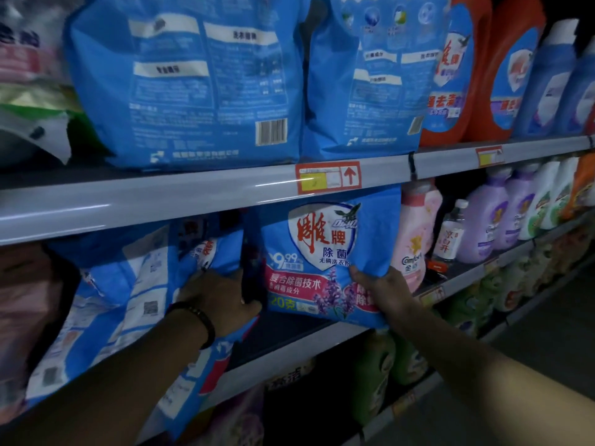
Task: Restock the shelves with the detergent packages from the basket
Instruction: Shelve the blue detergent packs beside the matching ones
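Observation:
A blue detergent bag (322, 252) with a red-lettered shield and purple flowers stands upright on the middle shelf (289, 336). My right hand (380, 288) grips its lower right corner. My left hand (219, 300), with a black band on the wrist, presses against a second blue bag (206, 252) just left of it and holds it near its lower edge. Several more blue and white bags (106, 310) lean to the left on the same shelf. The basket is out of view.
Two large blue bags (193, 82) stand back-outward on the upper shelf, beside orange jugs (457, 66) and blue bottles. Right of the held bag are a pink bottle (415, 233), a small clear bottle and purple bottles (489, 226). Green bottles (373, 375) fill the lower shelf.

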